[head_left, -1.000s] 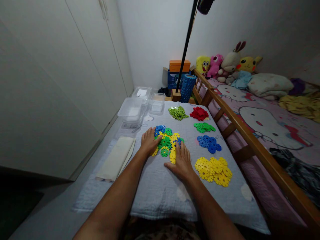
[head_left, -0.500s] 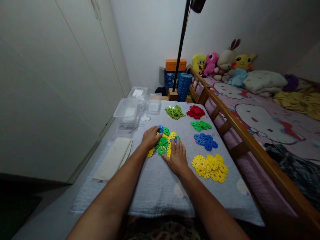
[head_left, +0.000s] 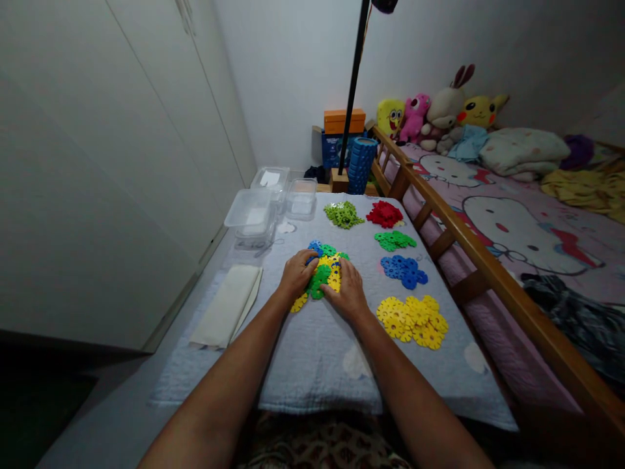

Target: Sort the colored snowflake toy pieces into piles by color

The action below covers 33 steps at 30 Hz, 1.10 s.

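A mixed heap of yellow, green and blue plastic snowflake discs point(head_left: 321, 277) lies on the cloth-covered table between my two hands. My left hand point(head_left: 297, 270) curves around the heap's left side, with fingertips on the blue and yellow discs. From the right, my right hand point(head_left: 347, 290) cups the same heap, its thumb by a green disc and its fingers over the far right edge. The palms hide some of the discs. One yellow disc point(head_left: 299, 302) sticks out near my left wrist.
Along the right lie piles of yellow discs point(head_left: 413, 320), blue discs point(head_left: 404, 270), green discs point(head_left: 395, 240), red pieces point(head_left: 385, 213) and light green pieces point(head_left: 343, 214). Clear plastic boxes point(head_left: 251, 212) stand back left; a folded cream cloth point(head_left: 227, 306) lies left. A wooden bed rail point(head_left: 454, 238) borders the right.
My hands have drawn in closer around the mixed heap, and its discs are bunched more tightly. The right fingers, spread before, are now more curled. The view has shifted slightly.
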### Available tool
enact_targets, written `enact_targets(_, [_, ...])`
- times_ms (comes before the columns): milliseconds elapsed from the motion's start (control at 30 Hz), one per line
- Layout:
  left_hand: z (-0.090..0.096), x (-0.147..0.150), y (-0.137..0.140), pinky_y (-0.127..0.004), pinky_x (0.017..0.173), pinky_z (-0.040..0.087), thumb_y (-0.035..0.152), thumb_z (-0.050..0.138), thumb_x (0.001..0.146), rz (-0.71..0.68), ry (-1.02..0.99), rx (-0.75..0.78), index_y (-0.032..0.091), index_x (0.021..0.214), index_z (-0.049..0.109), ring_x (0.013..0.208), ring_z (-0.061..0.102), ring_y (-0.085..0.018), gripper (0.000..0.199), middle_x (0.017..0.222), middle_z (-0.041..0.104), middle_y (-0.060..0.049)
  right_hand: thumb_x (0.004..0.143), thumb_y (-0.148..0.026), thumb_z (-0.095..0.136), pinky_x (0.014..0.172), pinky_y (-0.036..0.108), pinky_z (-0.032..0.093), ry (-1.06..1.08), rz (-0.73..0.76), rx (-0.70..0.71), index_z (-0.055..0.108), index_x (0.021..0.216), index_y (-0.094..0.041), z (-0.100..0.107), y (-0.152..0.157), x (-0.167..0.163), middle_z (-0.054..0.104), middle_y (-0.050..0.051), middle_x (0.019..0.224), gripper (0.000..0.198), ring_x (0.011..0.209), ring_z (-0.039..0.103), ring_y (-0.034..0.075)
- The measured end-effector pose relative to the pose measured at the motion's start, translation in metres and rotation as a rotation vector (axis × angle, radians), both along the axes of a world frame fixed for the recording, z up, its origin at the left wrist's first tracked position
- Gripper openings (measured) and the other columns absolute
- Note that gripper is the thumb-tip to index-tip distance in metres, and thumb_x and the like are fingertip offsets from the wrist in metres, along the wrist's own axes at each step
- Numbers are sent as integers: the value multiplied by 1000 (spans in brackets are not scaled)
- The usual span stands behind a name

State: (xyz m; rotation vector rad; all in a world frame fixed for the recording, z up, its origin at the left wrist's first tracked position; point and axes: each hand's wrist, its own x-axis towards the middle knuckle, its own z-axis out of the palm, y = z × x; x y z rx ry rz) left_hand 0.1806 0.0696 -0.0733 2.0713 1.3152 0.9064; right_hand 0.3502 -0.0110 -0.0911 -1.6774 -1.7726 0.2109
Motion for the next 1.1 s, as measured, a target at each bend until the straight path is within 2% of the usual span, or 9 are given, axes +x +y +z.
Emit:
enact_targets(133, [4, -9, -6, -40, 111, 44, 43, 49, 97, 53, -65, -1, 19, 133, 59, 126, 58, -23, 44, 134, 62, -11, 82, -35, 66, 114, 48, 37, 29, -6, 22, 53, 139, -13, 5, -12, 8, 52, 19, 143, 63, 135, 45, 32])
enact_targets(233, [1, -23, -16, -44, 112, 42, 46, 51, 96, 29, 28, 28, 19, 135, 56, 128, 56, -26, 48, 136, 60, -12, 82, -30, 66, 110, 48, 40, -4, 4, -9, 62, 127, -17, 10, -28, 12, 56, 17, 136, 47, 128, 49, 32])
enact_targets(367, [-11, -37, -38, -52, 115, 36, 55, 65, 85, 11, 232, 41, 21, 139, 52, 137, 46, -33, 66, 145, 52, -14, 82, -29, 66, 107, 47, 41, -40, -3, -46, 66, 118, -17, 12, -43, 12, 59, 15, 129, 38, 121, 51, 31])
enact_targets(567, [-17, -36, -62, -56, 116, 33, 63, 78, 70, -31, 359, 140, 21, 147, 43, 141, 41, -37, 94, 152, 44, -18, 85, -25, 65, 106, 45, 39, -44, -13, -63, 66, 117, -19, 12, -43, 9, 61, 13, 126, 33, 119, 50, 29])
enact_targets(733, [-13, -33, -66, -56, 117, 32, 63, 78, 70, -34, 407, 180, 19, 146, 44, 142, 40, -38, 94, 153, 44, -19, 86, -20, 64, 106, 44, 38, -46, 0, -38, 66, 120, -22, 13, -43, 9, 61, 11, 126, 35, 119, 49, 28])
enact_targets(933, [-14, -34, -65, -55, 116, 33, 58, 78, 72, -29, 412, 195, 20, 145, 45, 141, 41, -37, 89, 152, 45, -19, 89, -19, 63, 104, 43, 38, 12, 26, 2, 71, 102, -24, 12, -42, 11, 63, 9, 120, 16, 116, 51, 26])
enact_targets(1100, [-10, -33, -66, -56, 115, 35, 55, 77, 72, -26, 396, 180, 21, 143, 47, 139, 44, -38, 85, 150, 47, -18, 92, -22, 58, 100, 41, 41, 174, 49, 70, 72, 96, -23, 20, -43, 13, 67, 8, 108, 14, 108, 55, 24])
